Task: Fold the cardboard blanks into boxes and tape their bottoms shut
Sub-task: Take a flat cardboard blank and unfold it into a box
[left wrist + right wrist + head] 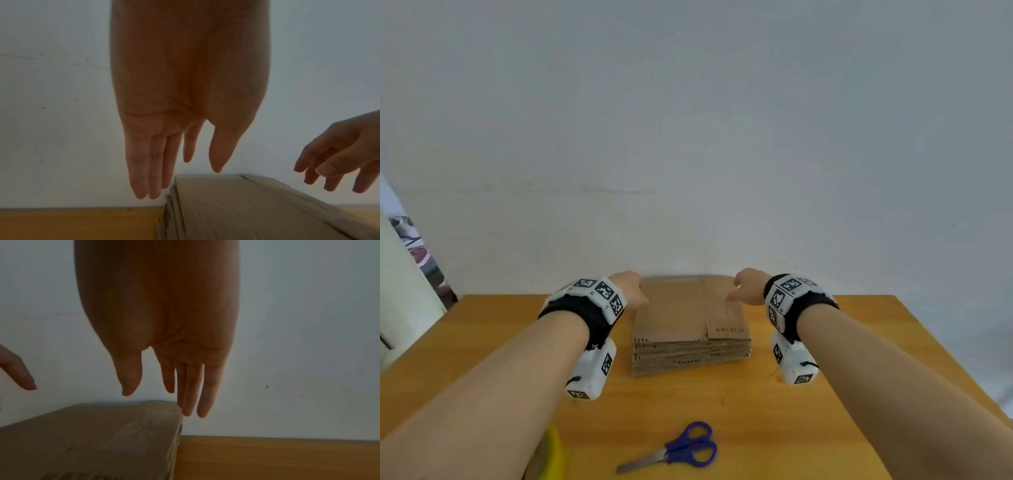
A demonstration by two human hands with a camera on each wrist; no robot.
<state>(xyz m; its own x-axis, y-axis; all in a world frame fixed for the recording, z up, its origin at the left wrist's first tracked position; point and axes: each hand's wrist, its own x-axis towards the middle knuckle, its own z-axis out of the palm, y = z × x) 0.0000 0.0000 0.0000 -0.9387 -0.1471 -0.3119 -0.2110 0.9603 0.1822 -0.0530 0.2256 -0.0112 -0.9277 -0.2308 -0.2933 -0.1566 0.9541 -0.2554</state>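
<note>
Cardboard blanks (690,329) sit stacked flat, nothing folded yet. Left hand (631,289) and right hand (750,286) hover at the far corners, fingers loose, holding nothing. Next move, I'd say: peel off just the top sheet.

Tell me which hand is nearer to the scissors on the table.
Neither clearly. The left hand hovers at the left edge of the cardboard stack, the right hand over its right side; both are far beyond the scissors, which lie near the table's front edge.
</note>
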